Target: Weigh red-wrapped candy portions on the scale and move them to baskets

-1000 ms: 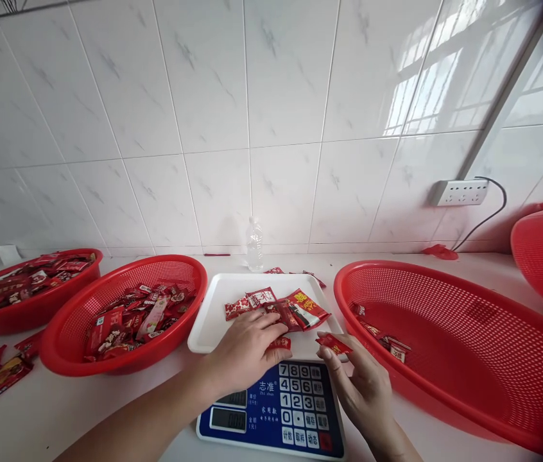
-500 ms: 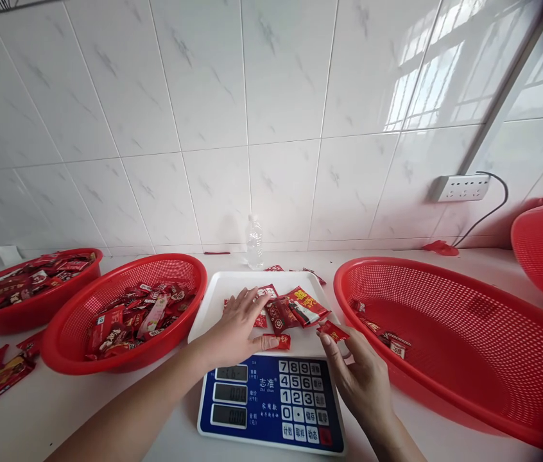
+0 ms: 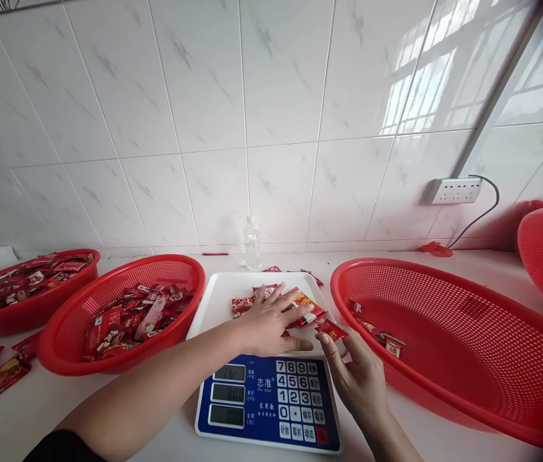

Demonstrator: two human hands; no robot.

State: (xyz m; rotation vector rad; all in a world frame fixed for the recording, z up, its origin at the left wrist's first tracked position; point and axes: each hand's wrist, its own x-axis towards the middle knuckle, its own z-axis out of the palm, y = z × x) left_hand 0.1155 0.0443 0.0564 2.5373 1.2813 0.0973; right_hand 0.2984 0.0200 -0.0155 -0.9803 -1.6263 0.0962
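Lying on the right of a white counter (image 3: 175,439), a long red basket (image 3: 449,343) holds a few wrapped sweets (image 3: 391,345) at its left end. A smaller red basket (image 3: 182,273), heaped with packets, stands to the left. Between the two is a blue-faced scale (image 3: 271,404), topped by a white tray (image 3: 221,292). The left hand (image 3: 269,324) spreads palm down over packets on the tray, its fingers fanned apart, grasping nothing; whether it presses on them cannot be told. A red-and-yellow packet (image 3: 307,301) shows partly from under those fingers. The right hand (image 3: 355,369), at the tray's near right corner, pinches a small red packet (image 3: 332,329) between thumb and fingers.
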